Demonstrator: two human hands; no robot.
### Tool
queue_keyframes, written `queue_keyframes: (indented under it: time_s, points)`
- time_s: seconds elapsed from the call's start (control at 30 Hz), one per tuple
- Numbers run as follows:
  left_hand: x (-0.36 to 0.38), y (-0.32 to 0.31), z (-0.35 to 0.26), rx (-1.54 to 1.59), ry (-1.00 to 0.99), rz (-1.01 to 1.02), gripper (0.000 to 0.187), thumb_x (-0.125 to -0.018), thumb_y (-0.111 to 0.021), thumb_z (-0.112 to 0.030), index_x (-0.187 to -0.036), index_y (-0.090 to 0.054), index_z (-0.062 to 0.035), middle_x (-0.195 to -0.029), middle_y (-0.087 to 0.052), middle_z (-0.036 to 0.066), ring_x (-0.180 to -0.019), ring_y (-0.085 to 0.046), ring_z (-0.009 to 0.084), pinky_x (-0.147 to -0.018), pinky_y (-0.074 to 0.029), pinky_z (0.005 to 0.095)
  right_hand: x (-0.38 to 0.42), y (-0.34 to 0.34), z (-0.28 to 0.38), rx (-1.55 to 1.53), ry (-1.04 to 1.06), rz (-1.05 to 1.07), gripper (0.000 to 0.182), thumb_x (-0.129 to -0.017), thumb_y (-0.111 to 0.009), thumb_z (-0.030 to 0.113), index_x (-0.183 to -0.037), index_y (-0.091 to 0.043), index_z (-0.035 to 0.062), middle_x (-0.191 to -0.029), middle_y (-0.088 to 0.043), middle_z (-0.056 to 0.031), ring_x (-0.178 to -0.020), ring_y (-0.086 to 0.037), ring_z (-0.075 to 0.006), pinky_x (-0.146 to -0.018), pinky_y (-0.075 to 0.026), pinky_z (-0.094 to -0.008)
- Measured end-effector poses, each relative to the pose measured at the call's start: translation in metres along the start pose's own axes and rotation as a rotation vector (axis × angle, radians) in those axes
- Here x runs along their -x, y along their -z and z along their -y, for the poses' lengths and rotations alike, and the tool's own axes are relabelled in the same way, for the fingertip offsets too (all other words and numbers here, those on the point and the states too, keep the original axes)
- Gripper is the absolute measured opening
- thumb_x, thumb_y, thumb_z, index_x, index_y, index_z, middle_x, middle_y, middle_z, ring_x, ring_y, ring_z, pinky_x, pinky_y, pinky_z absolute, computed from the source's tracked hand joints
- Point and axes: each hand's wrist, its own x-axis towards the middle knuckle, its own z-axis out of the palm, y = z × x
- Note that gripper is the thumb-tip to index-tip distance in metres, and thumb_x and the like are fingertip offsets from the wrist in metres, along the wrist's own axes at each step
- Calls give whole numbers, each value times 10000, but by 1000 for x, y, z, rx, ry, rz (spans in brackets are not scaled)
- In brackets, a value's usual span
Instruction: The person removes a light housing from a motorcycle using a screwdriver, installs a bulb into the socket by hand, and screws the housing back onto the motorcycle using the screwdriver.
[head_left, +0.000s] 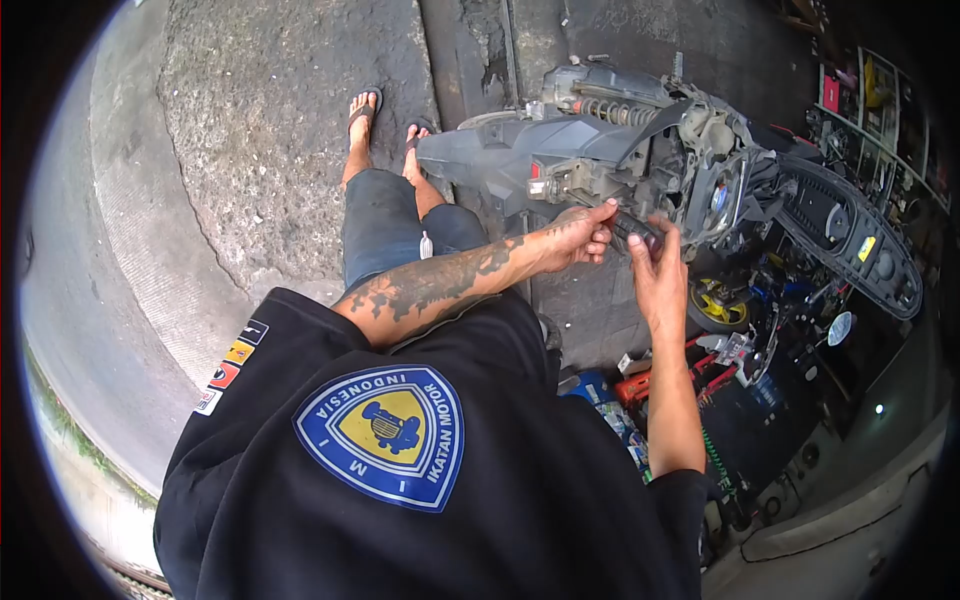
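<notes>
both my hands grip a dark handlebar grip point(632, 228) beside the stripped scooter point(640, 140): left hand point(583, 235) closed around it, right hand point(655, 275) pinching its end. i judge a slip could knock my knuckles against the exposed frame.

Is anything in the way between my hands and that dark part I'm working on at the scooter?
Nothing visible. The left hand and the right hand both already grip the dark part beside the stripped scooter, with no gap for anything to block.
</notes>
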Motion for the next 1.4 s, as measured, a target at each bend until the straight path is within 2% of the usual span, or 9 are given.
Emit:
queue_keyframes:
  time_s: [0.43, 0.47, 0.57, 0.7, 0.87, 1.03, 1.13, 1.3, 1.4]
  points:
    - [3, -2, 2, 49, 51, 4, 390, -970, -442, -507, -782, -475, -167, -613, -350, -79, -527, -327, 71, -539, -352, 253, 4, -5, 22, 25, -50, -101, 313, -901, -627, 313, -1042, -540, 46, -612, -574, -138, -556, -564, -267, -558, -435, -369]
    - [4, -2, 2, 87, 84, 12, 393, -968, -445, -510, -784, -478, -165, -609, -342, -78, -523, -325, 72, -523, -333, 248, 5, 3, 29, 119, 10, 14, 203, -872, -608, 117, -1052, -525, 68, -838, -625, -182, -754, -621, -409, -637, -476, -460]
    - [10, -10, -4, 98, 115, -3, 396, -968, -446, -508, -775, -471, -164, -598, -327, -77, -510, -318, 67, -484, -282, 229, 3, 21, 24, 574, 405, 116, 299, -814, -597, -2, -1080, -526, 115, -1093, -549, -180, -946, -595, -403, -727, -490, -481]
    - [3, -4, -9, 71, 57, 1, 391, -982, -426, -489, -749, -424, -176, -600, -332, -78, -511, -310, 49, -471, -272, 216, 7, 19, 27, 319, 245, 136, 519, -775, -595, -61, -1225, -518, 187, -1239, -452, -162, -1050, -557, -392, -813, -496, -469]
    - [4, -5, -5, 41, 66, 15, 366, -982, -432, -486, -780, -434, -181, -630, -326, -75, -532, -311, 59, -479, -271, 224, -7, 11, 18, 51, -303, 88, 470, -879, -646, 378, -1207, -516, 68, -598, -582, -114, -665, -656, -308, -606, -481, -390]
    - [2, -4, 1, 78, 73, 3, 362, -974, -453, -487, -782, -443, -180, -630, -311, -78, -532, -299, 59, -480, -266, 224, -19, 17, 5, 86, -249, 234, 366, -873, -657, 281, -1126, -534, 47, -699, -624, -153, -640, -628, -323, -618, -479, -419]
    - [1, -3, 5, 123, 119, 7, 360, -979, -457, -458, -774, -421, -164, -601, -302, -73, -505, -267, 64, -457, -242, 233, -4, 31, 23, 495, 376, 243, 431, -776, -600, -55, -1172, -533, 100, -960, -533, -156, -915, -560, -384, -751, -470, -454]
    - [-1, -1, -3, 86, 80, 56, 341, -988, -449, -439, -786, -451, -164, -608, -303, -84, -509, -267, 54, -458, -229, 218, -12, 30, 28, 584, 389, 212, 468, -817, -597, 15, -1253, -520, 164, -973, -543, -163, -936, -581, -341, -700, -495, -429]
    - [-3, -4, -6, 104, 65, 36, 338, -985, -452, -446, -791, -454, -169, -616, -314, -83, -517, -277, 57, -457, -232, 219, -20, 31, 25, 48, -173, 60, 443, -883, -641, 311, -1231, -511, 70, -622, -571, -123, -562, -572, -266, -567, -439, -372]
